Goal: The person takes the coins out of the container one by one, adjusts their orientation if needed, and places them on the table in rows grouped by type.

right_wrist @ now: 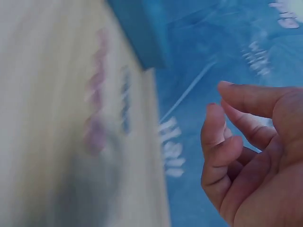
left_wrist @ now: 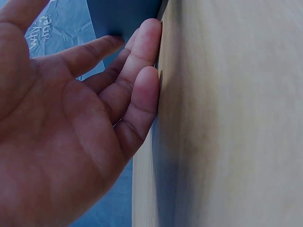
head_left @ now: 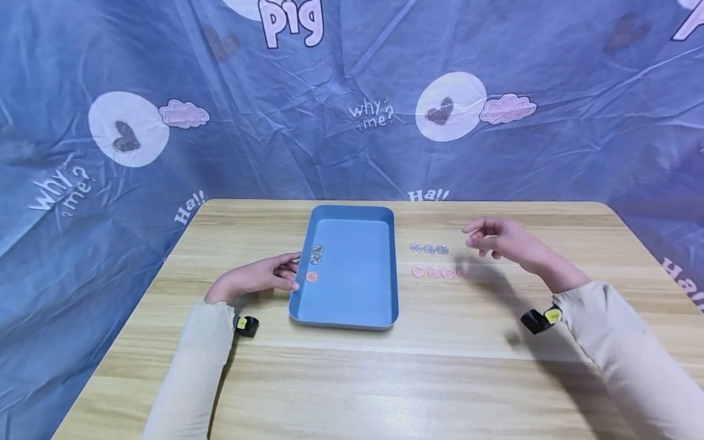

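A shallow blue tray lies on the table. Inside it, along the left side, are two silver-coloured coins and one copper-coloured coin. My left hand rests beside the tray's left wall, fingers relaxed and fingertips right at its edge. Right of the tray, three silver-coloured coins form a row, with a row of several copper-coloured coins nearer to me. Above the table, to the right of these rows, hovers my right hand, its fingers loosely bent with nothing between them.
The wooden table reaches back to a blue printed cloth hanging behind it. Each wrist carries a small black camera, the left one low over the table and the right one higher up.
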`<move>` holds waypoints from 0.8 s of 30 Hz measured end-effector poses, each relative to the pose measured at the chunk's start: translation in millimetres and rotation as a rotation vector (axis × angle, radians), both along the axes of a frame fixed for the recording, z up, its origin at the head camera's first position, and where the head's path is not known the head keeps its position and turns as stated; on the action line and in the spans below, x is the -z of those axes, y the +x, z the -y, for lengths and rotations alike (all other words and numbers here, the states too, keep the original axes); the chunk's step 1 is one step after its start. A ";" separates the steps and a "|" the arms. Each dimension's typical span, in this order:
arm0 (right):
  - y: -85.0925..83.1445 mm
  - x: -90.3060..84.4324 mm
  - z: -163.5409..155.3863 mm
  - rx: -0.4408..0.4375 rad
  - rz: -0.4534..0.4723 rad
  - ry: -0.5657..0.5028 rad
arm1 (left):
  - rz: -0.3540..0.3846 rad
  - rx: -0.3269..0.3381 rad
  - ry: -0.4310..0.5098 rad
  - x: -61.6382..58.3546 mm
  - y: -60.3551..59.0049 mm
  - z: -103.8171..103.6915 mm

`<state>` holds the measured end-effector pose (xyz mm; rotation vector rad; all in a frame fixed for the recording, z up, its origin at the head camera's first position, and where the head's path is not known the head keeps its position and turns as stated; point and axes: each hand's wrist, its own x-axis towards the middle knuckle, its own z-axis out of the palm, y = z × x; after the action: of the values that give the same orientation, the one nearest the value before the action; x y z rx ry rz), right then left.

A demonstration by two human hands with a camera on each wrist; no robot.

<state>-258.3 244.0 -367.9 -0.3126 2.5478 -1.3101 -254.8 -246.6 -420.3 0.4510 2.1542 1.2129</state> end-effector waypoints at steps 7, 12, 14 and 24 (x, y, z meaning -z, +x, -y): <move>-1.9 -29.6 26.8 -0.032 0.083 -0.296 | -0.001 0.004 0.000 -0.4 -0.6 0.5; -4.3 -42.3 53.5 -0.071 0.123 -0.446 | -0.005 0.009 -0.005 -1.0 -0.6 0.7; -7.0 -44.0 65.1 -0.093 0.133 -0.489 | -0.009 0.008 -0.011 -1.2 -0.2 1.0; -21.2 -36.8 125.2 -0.126 0.256 -0.627 | -0.010 0.007 0.000 -2.6 2.1 -0.5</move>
<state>-279.5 118.8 -331.1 -0.3817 1.8289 -1.9271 -252.7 -246.0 -417.7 0.4656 2.1588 1.2095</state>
